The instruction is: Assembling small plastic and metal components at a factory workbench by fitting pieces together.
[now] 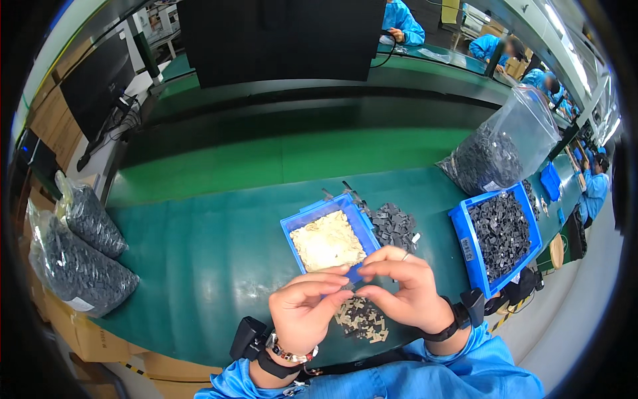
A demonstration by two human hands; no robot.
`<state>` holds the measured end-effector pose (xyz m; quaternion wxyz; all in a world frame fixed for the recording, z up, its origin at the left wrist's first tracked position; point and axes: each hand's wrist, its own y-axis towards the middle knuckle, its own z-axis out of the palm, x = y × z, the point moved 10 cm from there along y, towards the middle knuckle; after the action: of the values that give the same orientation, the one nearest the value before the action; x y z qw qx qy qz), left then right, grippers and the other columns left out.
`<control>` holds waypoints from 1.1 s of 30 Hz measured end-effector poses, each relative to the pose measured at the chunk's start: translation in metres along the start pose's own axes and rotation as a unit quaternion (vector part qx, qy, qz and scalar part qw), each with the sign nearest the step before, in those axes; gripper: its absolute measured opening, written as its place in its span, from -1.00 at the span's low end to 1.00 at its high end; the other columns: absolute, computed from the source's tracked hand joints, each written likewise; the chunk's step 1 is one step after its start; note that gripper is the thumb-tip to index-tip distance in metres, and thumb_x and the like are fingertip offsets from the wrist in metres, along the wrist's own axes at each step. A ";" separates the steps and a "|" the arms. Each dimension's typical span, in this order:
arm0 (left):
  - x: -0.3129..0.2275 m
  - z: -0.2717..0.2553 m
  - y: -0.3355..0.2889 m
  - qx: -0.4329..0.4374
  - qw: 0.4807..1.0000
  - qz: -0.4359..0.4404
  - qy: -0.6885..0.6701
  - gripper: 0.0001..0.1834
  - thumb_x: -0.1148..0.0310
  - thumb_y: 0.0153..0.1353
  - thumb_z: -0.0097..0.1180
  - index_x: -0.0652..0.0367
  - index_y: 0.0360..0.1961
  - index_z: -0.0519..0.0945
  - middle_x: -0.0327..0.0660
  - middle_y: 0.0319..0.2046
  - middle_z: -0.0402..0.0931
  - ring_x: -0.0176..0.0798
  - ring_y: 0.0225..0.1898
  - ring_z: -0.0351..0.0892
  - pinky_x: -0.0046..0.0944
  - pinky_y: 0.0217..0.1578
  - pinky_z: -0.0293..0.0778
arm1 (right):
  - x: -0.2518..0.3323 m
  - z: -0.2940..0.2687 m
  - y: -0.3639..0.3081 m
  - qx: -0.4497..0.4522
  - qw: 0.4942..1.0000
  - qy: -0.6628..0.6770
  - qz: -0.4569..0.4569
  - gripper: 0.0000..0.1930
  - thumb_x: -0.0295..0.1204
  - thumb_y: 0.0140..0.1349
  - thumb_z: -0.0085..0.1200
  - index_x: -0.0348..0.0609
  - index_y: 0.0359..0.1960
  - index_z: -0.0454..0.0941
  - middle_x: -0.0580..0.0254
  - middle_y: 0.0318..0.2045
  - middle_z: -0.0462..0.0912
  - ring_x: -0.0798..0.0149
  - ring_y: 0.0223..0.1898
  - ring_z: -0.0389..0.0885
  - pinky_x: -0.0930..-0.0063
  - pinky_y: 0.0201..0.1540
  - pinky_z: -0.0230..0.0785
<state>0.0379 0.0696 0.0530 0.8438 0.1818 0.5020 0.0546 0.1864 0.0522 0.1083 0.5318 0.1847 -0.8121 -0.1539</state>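
Note:
My left hand (pixel 302 312) and my right hand (pixel 411 294) meet over the near side of the mat, thumbs and fingertips drawn together. Whatever small piece they pinch between them is too small and too covered to name. Just beyond the fingers stands a small blue bin (pixel 292 224) holding a heap of pale cream pieces (pixel 327 241). Below the fingertips lies a loose pile of small tan and dark parts (pixel 362 320). A heap of flat dark grey plastic pieces (pixel 393 226) rests against the bin's right side.
A larger blue bin (pixel 473 263) full of black parts stands at the right, with a clear bag (pixel 488 156) of dark parts behind it. Two more filled bags (pixel 80 266) sit at the left edge. A black monitor (pixel 276 40) hangs across the far side. Several co-workers sit beyond.

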 end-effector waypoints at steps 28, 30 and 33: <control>-0.001 -0.005 0.007 0.116 0.850 0.151 0.491 -0.87 0.53 0.00 0.27 0.11 -0.38 0.69 -0.34 -0.27 0.65 -0.15 -0.02 0.56 0.00 0.08 0.28 | -0.060 0.029 0.087 -0.025 0.888 -0.459 0.022 -0.86 -0.50 0.09 0.18 -0.16 -0.29 0.68 -0.11 0.21 0.36 -0.19 0.26 0.19 -0.09 0.21 0.02; 0.001 -0.006 0.007 0.122 0.872 0.147 0.450 -0.88 0.57 0.01 0.26 0.18 -0.38 0.68 -0.26 -0.28 0.64 -0.08 -0.04 0.56 -0.05 0.02 0.41 | -0.064 0.034 0.087 -0.022 0.894 -0.446 0.017 -0.87 -0.50 0.08 0.18 -0.16 -0.31 0.68 -0.11 0.22 0.35 -0.19 0.26 0.18 -0.10 0.20 0.02; 0.001 -0.004 0.007 0.125 0.871 0.151 0.450 -0.87 0.61 -0.01 0.26 0.23 -0.37 0.68 -0.20 -0.29 0.63 -0.04 -0.05 0.56 -0.15 -0.06 0.50 | -0.063 0.036 0.088 -0.023 0.899 -0.437 0.007 -0.90 -0.50 0.08 0.18 -0.15 -0.34 0.66 -0.08 0.21 0.36 -0.18 0.26 0.18 -0.10 0.19 0.02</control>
<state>0.0354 0.0778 0.0531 0.4786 0.3149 0.7962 0.1945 0.1644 0.1613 0.0826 0.1290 0.0810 -0.9602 -0.2340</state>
